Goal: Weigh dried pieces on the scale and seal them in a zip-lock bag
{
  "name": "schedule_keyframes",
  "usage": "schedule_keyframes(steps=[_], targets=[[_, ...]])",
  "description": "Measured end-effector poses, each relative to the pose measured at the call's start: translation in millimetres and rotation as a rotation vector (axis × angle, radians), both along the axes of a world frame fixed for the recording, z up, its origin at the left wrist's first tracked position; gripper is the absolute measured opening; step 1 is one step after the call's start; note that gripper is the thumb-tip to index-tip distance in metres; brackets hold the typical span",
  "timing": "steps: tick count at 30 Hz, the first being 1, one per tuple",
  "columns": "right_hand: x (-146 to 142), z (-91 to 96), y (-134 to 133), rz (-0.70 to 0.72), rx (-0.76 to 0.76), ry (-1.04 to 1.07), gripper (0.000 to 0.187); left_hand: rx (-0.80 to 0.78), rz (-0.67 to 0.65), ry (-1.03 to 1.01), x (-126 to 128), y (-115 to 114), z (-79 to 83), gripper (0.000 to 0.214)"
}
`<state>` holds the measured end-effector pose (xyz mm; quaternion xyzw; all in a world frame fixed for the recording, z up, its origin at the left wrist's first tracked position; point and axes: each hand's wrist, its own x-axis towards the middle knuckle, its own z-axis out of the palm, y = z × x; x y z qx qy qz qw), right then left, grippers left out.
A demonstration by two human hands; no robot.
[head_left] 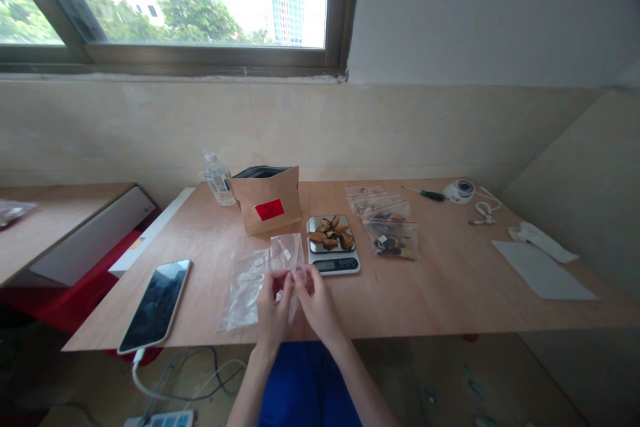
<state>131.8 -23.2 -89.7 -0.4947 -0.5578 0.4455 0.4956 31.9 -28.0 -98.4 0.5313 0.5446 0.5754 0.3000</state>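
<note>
My left hand (273, 312) and my right hand (316, 300) meet above the front of a wooden table (440, 293). Their fingers pinch the upper edge of a small transparent zip bag (286, 255), which stands up between them and looks unfilled. A second transparent plastic bag (244, 290) lies flat under and beside my left hand. Just beyond my hands is a digital kitchen scale (333, 264) holding a heap of brown dried slices (330, 232). Several filled zip bags (390, 238) lie to its right.
A brown paper bag (267, 201) with a red label and a water bottle (219, 180) stand at the back. A charging phone (155, 305) lies at the left. A screwdriver (433, 195), white dome device (459, 191) and grey sheet (543, 270) lie to the right.
</note>
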Motion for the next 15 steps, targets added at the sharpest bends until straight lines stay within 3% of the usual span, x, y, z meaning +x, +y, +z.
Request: schedule_keyframes(steps=[3, 7, 9, 12, 15], targets=[[14, -3.6, 9, -0.036, 0.017, 0.015, 0.025, 0.044, 0.072, -0.072, 9, -2, 1.6, 0.018], [43, -9.9, 18, -0.146, -0.006, 0.085, 0.029, 0.15, 0.393, -0.149, 12, 5, 15.9, 0.021], [57, -6.3, 22, -0.102, 0.025, 0.043, 0.032, 0.155, 0.414, -0.146, 11, 13, 25.7, 0.02], [73, 5.7, 29, 0.012, 0.186, -0.144, 0.033, 0.119, 0.389, -0.128, 10, 25, 39.4, 0.018], [84, 11.4, 48, -0.103, 0.333, -0.318, 0.036, 0.09, 0.396, -0.109, 11, 34, 49.5, 0.017]])
